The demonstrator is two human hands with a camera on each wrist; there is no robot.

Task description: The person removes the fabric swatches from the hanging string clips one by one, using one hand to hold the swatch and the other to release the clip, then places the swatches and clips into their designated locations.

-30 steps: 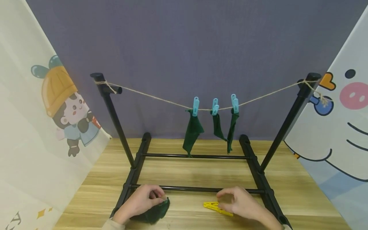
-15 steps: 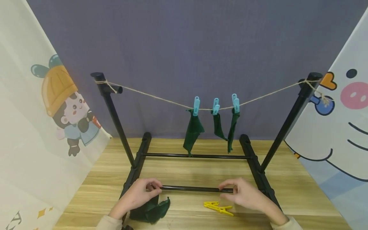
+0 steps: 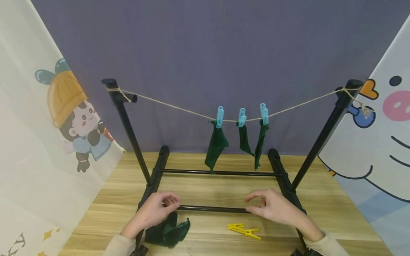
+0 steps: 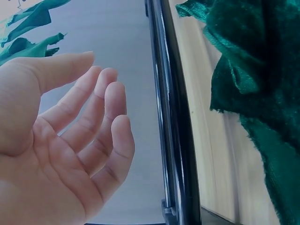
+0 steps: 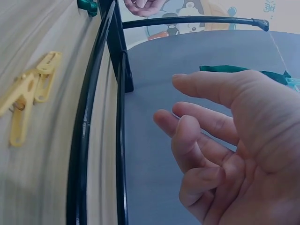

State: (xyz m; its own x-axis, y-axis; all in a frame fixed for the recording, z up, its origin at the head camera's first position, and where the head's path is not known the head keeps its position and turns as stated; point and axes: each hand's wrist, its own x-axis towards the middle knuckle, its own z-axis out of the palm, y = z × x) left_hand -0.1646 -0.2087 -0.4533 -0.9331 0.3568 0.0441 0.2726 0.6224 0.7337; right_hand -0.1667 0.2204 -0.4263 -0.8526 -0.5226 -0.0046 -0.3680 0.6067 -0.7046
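We see the left hand (image 3: 157, 209) holding nothing, its fingers loosely curved and the thumb apart. At its five o'clock, the crumpled dark-green velvet cloth (image 3: 171, 234) lies on the wood-grain tabletop (image 3: 208, 193). We judge it light, limp and hard to damage, its nap giving fingertips good purchase; the raised corner on its right looks the easiest hold. The right hand (image 3: 275, 208) is likewise bare of any load, thumb and forefinger spread. At its eight o'clock lies the yellow plastic clothespin (image 3: 246, 232), rigid, light and perhaps slightly slick; we would pinch the splayed handle ends. A smooth black crossbar (image 3: 213, 208) runs nearby, and blue clothespins (image 3: 242, 119) grip twisted green strips (image 3: 216, 147) on thin twine (image 3: 179, 107).
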